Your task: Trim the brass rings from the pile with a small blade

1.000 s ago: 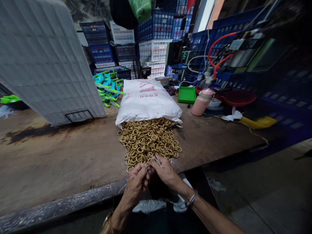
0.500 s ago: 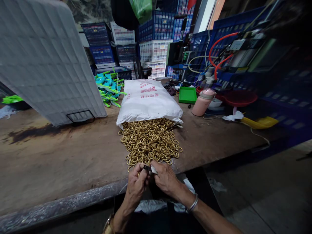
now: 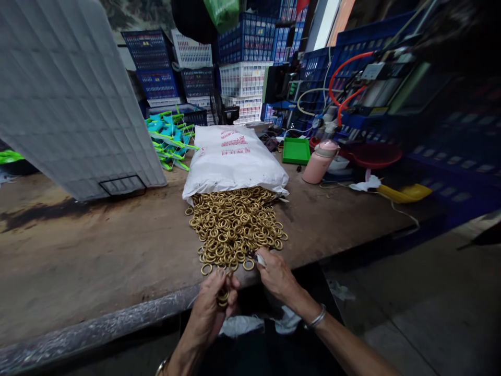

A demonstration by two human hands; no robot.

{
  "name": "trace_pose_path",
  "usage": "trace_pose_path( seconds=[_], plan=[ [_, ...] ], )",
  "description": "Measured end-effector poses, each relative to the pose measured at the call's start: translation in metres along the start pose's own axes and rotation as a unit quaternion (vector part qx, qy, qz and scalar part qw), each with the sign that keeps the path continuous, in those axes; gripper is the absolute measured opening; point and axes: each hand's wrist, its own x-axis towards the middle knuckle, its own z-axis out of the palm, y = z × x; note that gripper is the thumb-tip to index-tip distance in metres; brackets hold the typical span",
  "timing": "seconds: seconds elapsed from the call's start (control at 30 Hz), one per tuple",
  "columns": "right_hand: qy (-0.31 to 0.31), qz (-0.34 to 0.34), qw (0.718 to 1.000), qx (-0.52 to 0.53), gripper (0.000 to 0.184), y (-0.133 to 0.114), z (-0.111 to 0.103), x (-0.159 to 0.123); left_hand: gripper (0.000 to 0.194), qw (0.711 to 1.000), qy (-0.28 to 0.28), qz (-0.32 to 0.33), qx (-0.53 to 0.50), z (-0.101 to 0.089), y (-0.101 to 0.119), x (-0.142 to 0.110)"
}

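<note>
In the head view, a heap of brass-coloured rings (image 3: pixel 237 224) spills from the mouth of a white printed sack (image 3: pixel 235 163). My left hand (image 3: pixel 208 305) is curled around several brass rings (image 3: pixel 223 297) at the table's front edge. At the near right side of the heap, my right hand (image 3: pixel 278 278) grips a small tool with a white part (image 3: pixel 261 260) and a dark tip. The tip is close to the rings, and I cannot tell whether it touches one. Two single rings lie just in front of the heap, between my hands.
A large pale ribbed panel (image 3: pixel 78 99) stands on the left. Green and turquoise plastic pieces (image 3: pixel 170 138) lie behind it. To the right are a green tray (image 3: pixel 296 151), a pink bottle (image 3: pixel 319 164), a red dish (image 3: pixel 376 155) and a yellow scoop (image 3: pixel 407 193). Stacked crates (image 3: pixel 245 78) fill the back.
My hands were together around the small tool and have moved apart. The right has gone right with the tool to the heap; the left has drawn back, showing the rings in it.
</note>
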Motion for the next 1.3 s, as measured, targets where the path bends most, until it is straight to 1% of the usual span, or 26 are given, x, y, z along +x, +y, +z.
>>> trace_pose_path(
  seconds=[0.1,0.17,0.27,0.37,0.5,0.6,0.67,0.73,0.77,0.8,0.87,0.93,0.97,1.03,1.07,1.1,1.13,1.2,1.23,1.27,1.3],
  plan=[
    [-0.004,-0.004,1.0,-0.019,0.011,-0.007,0.007,-0.005,0.025,1.0,0.005,0.008,-0.012,-0.004,0.001,0.003],
    [-0.004,-0.008,0.999,-0.042,0.014,-0.01,0.011,-0.006,0.022,1.0,0.007,0.002,-0.029,-0.006,0.002,0.003],
    [-0.015,-0.004,0.998,-0.061,0.017,-0.012,0.014,-0.005,0.024,0.997,0.008,-0.039,-0.071,-0.01,0.003,0.003],
    [-0.019,0.008,0.998,-0.062,0.012,-0.01,0.017,-0.003,0.025,0.992,0.004,-0.066,-0.106,-0.014,0.001,0.005],
    [0.015,-0.015,0.998,-0.057,0.015,-0.003,0.024,-0.005,0.021,0.99,0.014,-0.071,-0.125,-0.016,-0.004,0.008],
    [0.023,-0.025,0.999,-0.043,0.015,-0.001,0.025,-0.006,0.022,0.996,0.017,-0.047,-0.076,-0.014,-0.007,0.013],
    [0.013,-0.02,1.0,-0.007,0.012,-0.004,0.021,-0.003,0.024,1.0,0.022,-0.017,-0.007,-0.012,-0.01,0.016],
    [0.0,-0.001,0.998,0.061,0.007,-0.008,0.015,0.002,0.025,0.995,0.051,0.019,0.088,-0.011,-0.012,0.02],
    [-0.006,0.012,0.994,0.109,0.005,-0.011,0.012,0.004,0.025,0.987,0.069,0.043,0.137,-0.011,-0.013,0.021],
    [-0.015,0.024,0.986,0.164,0.008,-0.014,0.009,0.005,0.025,0.977,0.084,0.072,0.182,-0.011,-0.014,0.022],
    [-0.048,0.05,0.958,0.277,0.009,-0.02,0.005,0.007,0.025,0.953,0.088,0.14,0.254,-0.01,-0.014,0.023],
    [-0.089,0.092,0.916,0.38,0.007,-0.025,0.003,0.007,0.021,0.931,0.066,0.201,0.297,-0.009,-0.013,0.022],
    [-0.111,0.117,0.891,0.424,0.008,-0.027,0.002,0.006,0.019,0.923,0.054,0.22,0.312,-0.009,-0.012,0.022],
    [-0.154,0.158,0.842,0.492,0.011,-0.031,0.002,0.004,0.018,0.913,0.038,0.238,0.33,-0.009,-0.011,0.021],
    [-0.172,0.173,0.823,0.512,0.012,-0.033,0.002,0.003,0.018,0.909,0.033,0.244,0.337,-0.009,-0.011,0.021],
    [-0.185,0.186,0.811,0.523,0.014,-0.034,0.001,0.002,0.016,0.904,0.031,0.249,0.347,-0.01,-0.011,0.021],
    [-0.191,0.194,0.807,0.524,0.015,-0.035,0.001,0.002,0.014,0.898,0.028,0.253,0.358,-0.011,-0.012,0.021],
    [-0.188,0.198,0.814,0.513,0.017,-0.037,0.0,0.001,0.012,0.889,0.021,0.253,0.381,-0.014,-0.014,0.022],
    [-0.179,0.192,0.823,0.503,0.019,-0.038,0.0,0.001,0.012,0.886,0.021,0.251,0.389,-0.014,-0.014,0.022],
    [-0.167,0.176,0.839,0.486,0.022,-0.038,0.0,0.0,0.013,0.885,0.022,0.248,0.393,-0.015,-0.014,0.023],
    [-0.15,0.149,0.862,0.461,0.025,-0.038,0.0,0.0,0.014,0.886,0.023,0.245,0.393,-0.014,-0.014,0.023]
  ],
)
